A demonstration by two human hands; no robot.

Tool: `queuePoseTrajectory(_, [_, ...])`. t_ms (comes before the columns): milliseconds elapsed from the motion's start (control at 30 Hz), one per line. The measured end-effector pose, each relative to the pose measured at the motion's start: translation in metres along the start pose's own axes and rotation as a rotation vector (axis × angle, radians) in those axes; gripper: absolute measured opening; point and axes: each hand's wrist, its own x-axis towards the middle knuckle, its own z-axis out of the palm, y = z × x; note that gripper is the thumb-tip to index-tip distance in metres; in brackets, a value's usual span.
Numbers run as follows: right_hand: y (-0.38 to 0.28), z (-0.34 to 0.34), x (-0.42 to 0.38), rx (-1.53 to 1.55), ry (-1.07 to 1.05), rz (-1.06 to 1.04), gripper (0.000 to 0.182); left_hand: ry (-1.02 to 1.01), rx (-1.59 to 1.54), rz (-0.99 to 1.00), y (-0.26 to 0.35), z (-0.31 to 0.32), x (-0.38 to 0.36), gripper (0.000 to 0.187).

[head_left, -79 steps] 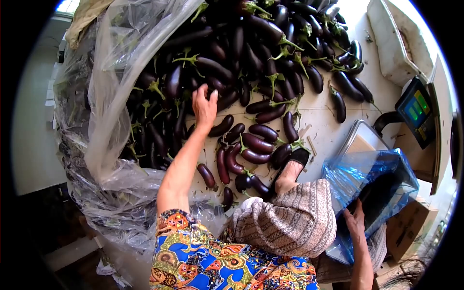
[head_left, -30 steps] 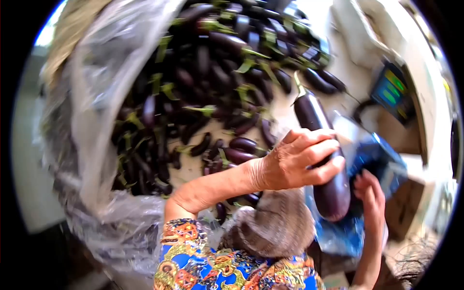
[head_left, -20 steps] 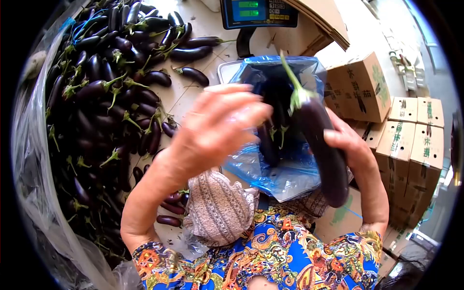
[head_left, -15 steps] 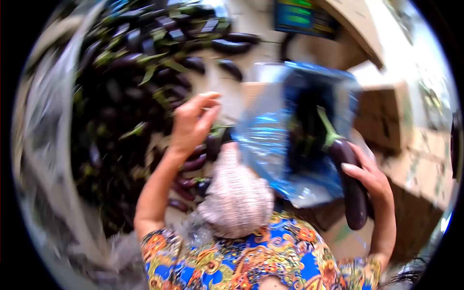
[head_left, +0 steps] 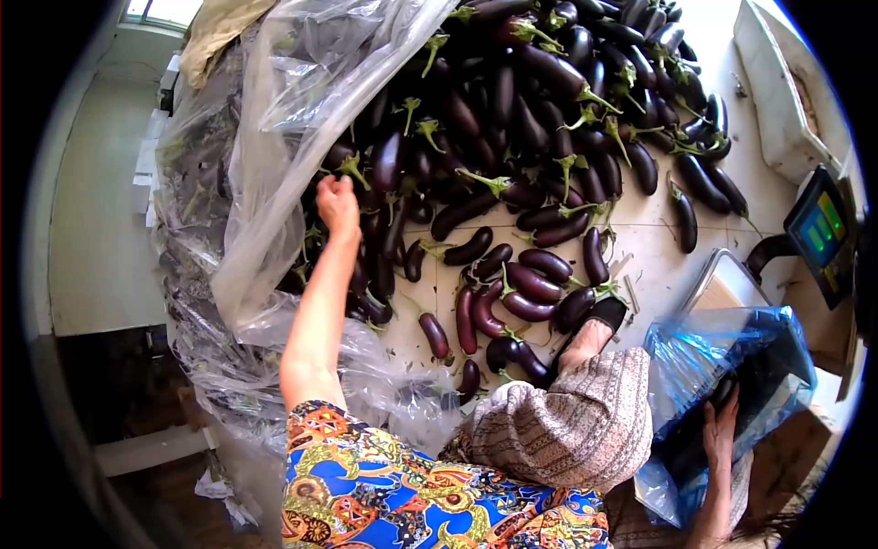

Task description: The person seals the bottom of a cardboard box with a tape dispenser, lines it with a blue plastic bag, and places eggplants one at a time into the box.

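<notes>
At the near left side of a big heap of eggplants, my left hand is empty, its fingers loosely bent and slightly apart. Its fingertips are just below the green cap of one eggplant; whether they touch it is hard to see. On the right, my right hand is down inside a box lined with a blue plastic bag. Its fingers lie around a dark eggplant, partly hidden by the hand and the shadow. Other dark eggplants are in the bag below it.
Clear plastic sheeting drapes along the heap's left side. Several loose eggplants lie on the tiled floor near my shoe. A scale with a lit display and a white foam box stand at right.
My view has swung left. My right hand has lowered the eggplant from above the blue bag into it. My left hand has reached out to the heap beside the plastic sheeting.
</notes>
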Motion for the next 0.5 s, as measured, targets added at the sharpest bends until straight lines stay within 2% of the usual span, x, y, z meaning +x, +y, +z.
queuePoseTrajectory(67, [-0.014, -0.005, -0.001, -0.046, -0.009, 0.037, 0.075, 0.003, 0.089, -0.056, 0.023, 0.004, 0.013, 0.070])
queuePoseTrajectory(167, [-0.030, -0.012, -0.005, -0.254, -0.046, 0.047, 0.076, 0.185, 0.310, -0.209, 0.054, 0.039, 0.030, 0.088])
queuePoseTrajectory(200, [-0.032, -0.014, -0.005, -0.245, -0.048, 0.052, 0.076, 0.161, 0.228, -0.343, 0.030, 0.047, 0.059, 0.097])
queuePoseTrajectory(267, [-0.033, -0.016, -0.007, -0.215, -0.052, 0.070, 0.077, 0.123, 0.350, -0.483, 0.027, 0.052, 0.076, 0.098])
queuePoseTrajectory(367, [-0.024, -0.015, -0.009, -0.196, -0.025, -0.007, 0.077, 0.253, -0.040, -0.514, 0.007, 0.079, 0.084, 0.098])
queuePoseTrajectory(400, [-0.023, -0.017, -0.009, -0.199, -0.023, 0.010, 0.077, 0.274, -0.172, -0.563, 0.046, 0.068, 0.055, 0.095])
queuePoseTrajectory(467, [-0.028, -0.017, -0.007, -0.203, -0.037, 0.021, 0.078, 0.257, -0.156, -0.422, 0.029, 0.062, 0.042, 0.093])
queuePoseTrajectory(500, [-0.031, -0.017, -0.007, -0.180, -0.046, 0.034, 0.079, 0.176, -0.176, -0.379, 0.020, 0.052, 0.031, 0.086])
